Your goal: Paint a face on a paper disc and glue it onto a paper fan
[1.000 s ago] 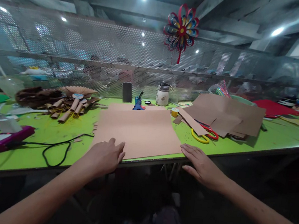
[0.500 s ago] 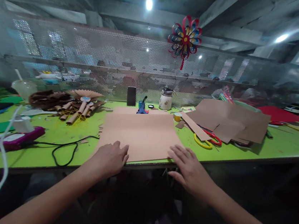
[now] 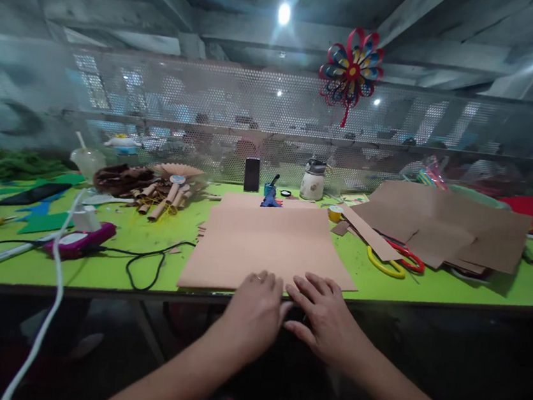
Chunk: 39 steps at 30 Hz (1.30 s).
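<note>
A large sheet of light brown paper (image 3: 271,239) lies on the green table, with its front edge at the table's edge. My left hand (image 3: 258,308) rests on that front edge near the middle, fingers laid out over the paper. Close beside it on the right, my right hand (image 3: 323,315) also touches the front edge, its fingers spread and thumb apart. Neither hand grasps anything. Behind the sheet, a dark blue tool (image 3: 271,198) lies on more brown paper; its kind is hard to make out.
Scissors (image 3: 387,263) with a yellow handle and a brown strip (image 3: 371,234) lie to the right, before stacked brown sheets (image 3: 437,219). On the left are a purple power strip (image 3: 80,240), a black cable (image 3: 143,269) and paper fans (image 3: 171,195). A jar (image 3: 313,181) and a phone (image 3: 252,174) stand behind.
My left hand has slid right along the paper's front edge. My right hand has moved left from the sheet's right corner, so both are now close together. The view has turned slightly left.
</note>
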Tool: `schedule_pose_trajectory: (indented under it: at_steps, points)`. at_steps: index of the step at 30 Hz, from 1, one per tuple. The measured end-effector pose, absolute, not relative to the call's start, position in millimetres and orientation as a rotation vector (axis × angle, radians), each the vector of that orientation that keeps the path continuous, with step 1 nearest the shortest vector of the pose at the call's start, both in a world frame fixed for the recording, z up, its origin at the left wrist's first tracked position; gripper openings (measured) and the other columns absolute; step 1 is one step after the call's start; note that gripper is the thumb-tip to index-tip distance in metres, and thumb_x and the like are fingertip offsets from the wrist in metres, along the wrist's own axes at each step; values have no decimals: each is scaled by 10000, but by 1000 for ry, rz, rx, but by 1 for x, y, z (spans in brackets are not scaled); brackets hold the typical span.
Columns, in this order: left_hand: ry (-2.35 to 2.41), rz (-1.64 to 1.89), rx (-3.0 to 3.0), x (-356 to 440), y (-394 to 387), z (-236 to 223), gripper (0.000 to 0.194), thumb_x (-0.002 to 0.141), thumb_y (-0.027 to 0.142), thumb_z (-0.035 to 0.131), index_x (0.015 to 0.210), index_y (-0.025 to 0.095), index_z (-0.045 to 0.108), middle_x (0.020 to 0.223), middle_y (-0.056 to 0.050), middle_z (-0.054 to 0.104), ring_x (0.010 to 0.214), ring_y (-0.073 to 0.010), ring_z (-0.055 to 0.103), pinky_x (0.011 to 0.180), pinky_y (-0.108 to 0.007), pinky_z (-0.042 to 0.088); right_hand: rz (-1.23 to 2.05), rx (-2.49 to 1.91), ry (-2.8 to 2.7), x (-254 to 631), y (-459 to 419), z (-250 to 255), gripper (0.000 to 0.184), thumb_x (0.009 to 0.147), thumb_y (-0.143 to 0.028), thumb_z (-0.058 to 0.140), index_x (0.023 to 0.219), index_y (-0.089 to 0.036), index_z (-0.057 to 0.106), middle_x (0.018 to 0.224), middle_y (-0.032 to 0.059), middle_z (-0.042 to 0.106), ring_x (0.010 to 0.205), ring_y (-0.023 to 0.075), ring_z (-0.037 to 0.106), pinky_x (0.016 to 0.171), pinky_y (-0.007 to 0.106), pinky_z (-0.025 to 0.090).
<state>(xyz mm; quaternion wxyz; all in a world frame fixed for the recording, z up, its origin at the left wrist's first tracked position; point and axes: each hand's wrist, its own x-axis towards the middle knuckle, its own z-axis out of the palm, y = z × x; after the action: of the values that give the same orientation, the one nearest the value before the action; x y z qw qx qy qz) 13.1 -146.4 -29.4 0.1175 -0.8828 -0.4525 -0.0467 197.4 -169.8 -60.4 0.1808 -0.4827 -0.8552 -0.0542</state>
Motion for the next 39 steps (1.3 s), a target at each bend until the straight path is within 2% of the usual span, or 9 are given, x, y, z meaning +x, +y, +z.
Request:
schedule_pose_trajectory:
  at_steps: [2,4,11,15,25,29,39]
  points:
    - [-1322,-235,-2581,25,-155,-46,449,933,387,498,1271,91,522,1285,-174,573,1218,-290,526,1030,-460,421,-166,-1373,-2423,198,-170,-64,546,888,-397,562,1396,-221,465,1438,100,496,1292,350,403,1051,560,296]
    - [-1323,-311,-2571,28,-157,-61,527,930,428,482,1311,64,496,1359,-206,521,1276,-322,481,1074,-479,382,-173,-1362,-2439,199,-170,-67,592,861,-356,587,1418,-217,440,1459,103,471,1305,353,388,1060,565,284]
    - [-1288,-454,-2522,-17,-159,-77,717,890,537,508,1347,-10,436,1406,-276,436,1332,-369,405,1087,-513,374,-219,-1331,-2432,202,-168,-77,538,885,-365,551,1396,-219,467,1431,124,494,1301,360,392,1037,593,299]
    - [-1295,-470,-2494,-43,-165,-75,693,904,555,468,1342,17,451,1391,-269,458,1313,-367,431,1070,-535,389,-247,-1312,-2430,203,-167,-80,549,877,-345,557,1405,-228,460,1426,124,497,1300,363,395,1023,594,320]
    - [-1309,-486,-2498,-68,-169,-63,683,907,581,443,1320,39,492,1372,-229,505,1293,-329,471,1064,-470,421,-291,-1311,-2438,204,-169,-79,547,879,-319,552,1407,-214,457,1430,114,501,1311,350,393,1022,574,337]
    - [-1347,-495,-2490,-88,-170,-59,696,907,591,433,1312,28,500,1360,-244,510,1281,-340,482,1052,-497,429,-286,-1308,-2423,204,-168,-81,536,884,-323,545,1403,-219,462,1420,117,510,1304,349,404,1019,575,341]
    - [-1337,-491,-2559,-113,-167,-50,617,905,575,454,1322,125,519,1394,-163,507,1296,-289,476,1072,-460,420,-270,-1320,-2421,202,-168,-78,527,886,-351,551,1390,-218,476,1402,122,526,1289,350,421,1014,575,348]
